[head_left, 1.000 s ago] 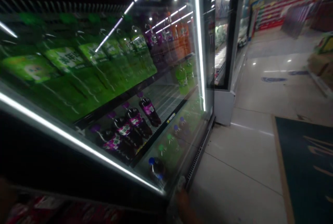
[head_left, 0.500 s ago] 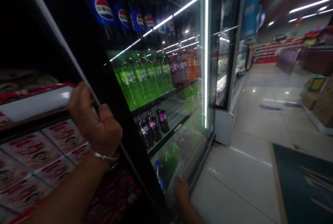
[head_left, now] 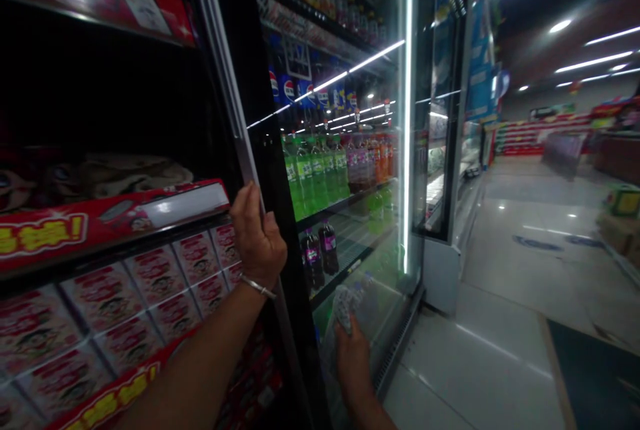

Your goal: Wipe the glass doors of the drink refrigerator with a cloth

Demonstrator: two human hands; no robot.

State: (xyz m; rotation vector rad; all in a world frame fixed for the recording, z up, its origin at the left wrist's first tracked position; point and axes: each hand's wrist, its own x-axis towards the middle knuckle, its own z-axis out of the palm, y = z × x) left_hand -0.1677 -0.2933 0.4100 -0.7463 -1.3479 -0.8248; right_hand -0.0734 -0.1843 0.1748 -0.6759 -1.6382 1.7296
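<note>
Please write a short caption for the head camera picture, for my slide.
Left hand grips the cooler door frame while the right hand presses a cloth against the glass door.

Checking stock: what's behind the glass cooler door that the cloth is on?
Behind the glass door: green bottles, orange bottles, dark purple-labelled bottles below. The right hand and cloth cover the lowest shelf.

Your left hand [head_left: 257, 237] rests on the door edge [head_left: 235, 123], between the boxes [head_left: 130, 290] stacked on the shelves to your left and the cooler door [head_left: 345, 170] to your right. Lower and further right, your right hand [head_left: 353, 360] presses a cloth [head_left: 344, 307] against the glass. Bottles [head_left: 320, 170] stand in rows on racks behind that glass. The floor [head_left: 500, 297] stretches away on your right.
</note>
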